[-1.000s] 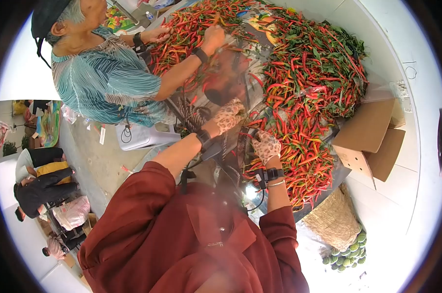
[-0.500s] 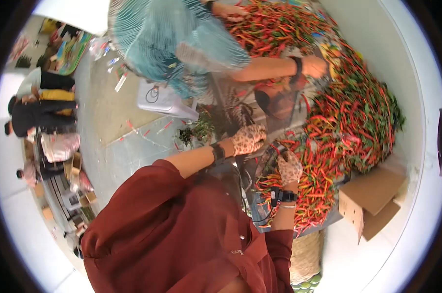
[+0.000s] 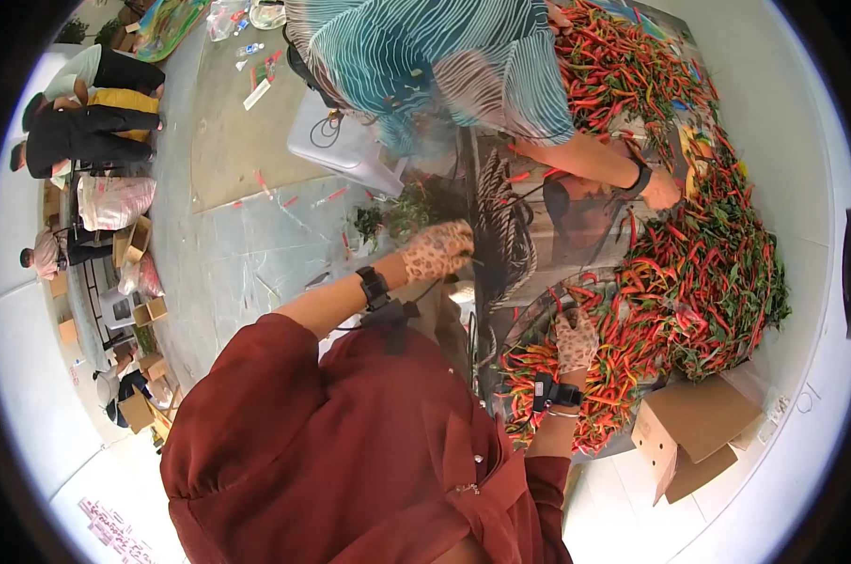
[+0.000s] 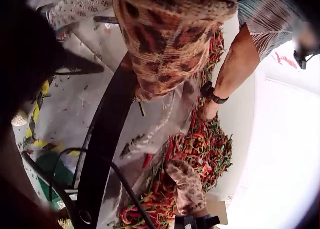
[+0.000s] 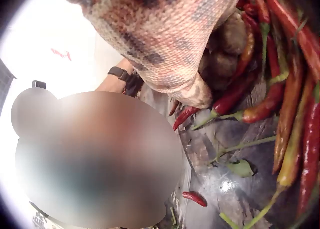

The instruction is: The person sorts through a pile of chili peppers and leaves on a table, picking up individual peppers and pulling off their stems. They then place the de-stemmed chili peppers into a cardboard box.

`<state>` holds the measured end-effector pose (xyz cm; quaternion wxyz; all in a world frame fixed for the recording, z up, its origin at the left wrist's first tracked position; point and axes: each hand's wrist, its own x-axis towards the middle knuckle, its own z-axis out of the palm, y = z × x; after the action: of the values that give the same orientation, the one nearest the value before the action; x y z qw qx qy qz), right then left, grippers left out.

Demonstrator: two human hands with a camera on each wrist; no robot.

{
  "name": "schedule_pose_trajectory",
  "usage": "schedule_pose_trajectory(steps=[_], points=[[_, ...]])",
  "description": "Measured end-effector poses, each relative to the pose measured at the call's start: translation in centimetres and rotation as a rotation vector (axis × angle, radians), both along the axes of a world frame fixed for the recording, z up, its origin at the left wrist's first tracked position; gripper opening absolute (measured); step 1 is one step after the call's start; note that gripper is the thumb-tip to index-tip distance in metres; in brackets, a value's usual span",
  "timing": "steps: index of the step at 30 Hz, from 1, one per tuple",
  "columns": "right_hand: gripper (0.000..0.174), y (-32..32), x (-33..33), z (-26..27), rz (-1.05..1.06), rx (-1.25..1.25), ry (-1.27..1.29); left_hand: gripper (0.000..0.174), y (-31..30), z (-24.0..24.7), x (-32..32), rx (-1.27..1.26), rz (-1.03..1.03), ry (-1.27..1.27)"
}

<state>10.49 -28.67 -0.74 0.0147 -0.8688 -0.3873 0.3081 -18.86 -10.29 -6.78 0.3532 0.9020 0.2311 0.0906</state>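
Note:
My left hand [image 3: 437, 251], in a leopard-print glove, hangs at the table's dark edge [image 4: 107, 134], apart from the pepper heap. A short green stem [image 4: 142, 108] sticks out from its fingertips, pinched there. My right hand [image 3: 577, 340], in a matching glove, is at the near end of the heap of red chili peppers [image 3: 632, 324]. In the right wrist view its fingers curl over several peppers; a red chili [image 5: 186, 117] pokes out by the thumb. Loose peppers with green stems lie beside it on a dark sheet [image 5: 227, 186].
Across the table, a person in a patterned teal shirt [image 3: 444, 70] reaches into the heap. Coiled rope [image 3: 505, 221] lies along the table. A cardboard box [image 3: 693, 428] stands at the right. Plucked greenery [image 3: 416, 209] lies below the edge, near a grey plastic stool [image 3: 336, 141].
The head view has swung left. My left hand has moved away from the heap to the table's edge. My right hand stays at the peppers. The other person's arm has reached across to the right-hand heap.

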Motion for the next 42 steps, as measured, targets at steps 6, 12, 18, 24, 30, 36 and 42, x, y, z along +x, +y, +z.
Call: schedule_pose_trajectory(steps=[6, 12, 18, 24, 30, 36, 42], points=[[0.05, 0.3, -0.3, 0.7, 0.027, -0.003, -0.04, 0.027, 4.2, 2.1, -3.7, 0.087, -0.042, 0.268], [0.053, 0.0, -0.1, 0.3, 0.002, 0.033, 0.018, 0.036, 5.6, 2.9, -7.1, 0.022, 0.31, 0.42], [0.043, -0.9, 0.0, -2.0, 0.039, 0.12, -0.104, 0.038, 6.1, 4.3, -8.4, -0.115, 0.483, 0.454], [0.028, -2.7, -0.1, -3.4, 0.154, 0.485, -0.15, 0.032, 5.3, 8.2, -4.0, -0.092, 0.44, 0.258], [0.029, -1.1, -1.7, 0.1, -0.044, 0.258, -0.039, 0.029, 4.8, 5.5, -1.9, -0.049, 0.228, 0.045], [0.028, -3.7, -3.5, 2.8, -0.249, 0.496, 0.177, 0.029, 4.1, 6.9, 4.0, -0.113, -0.008, 0.068], [0.026, -7.9, -3.6, 5.0, -0.442, 0.579, 0.043, 0.031, 3.0, 6.1, 11.2, -0.629, -0.233, 0.18]])
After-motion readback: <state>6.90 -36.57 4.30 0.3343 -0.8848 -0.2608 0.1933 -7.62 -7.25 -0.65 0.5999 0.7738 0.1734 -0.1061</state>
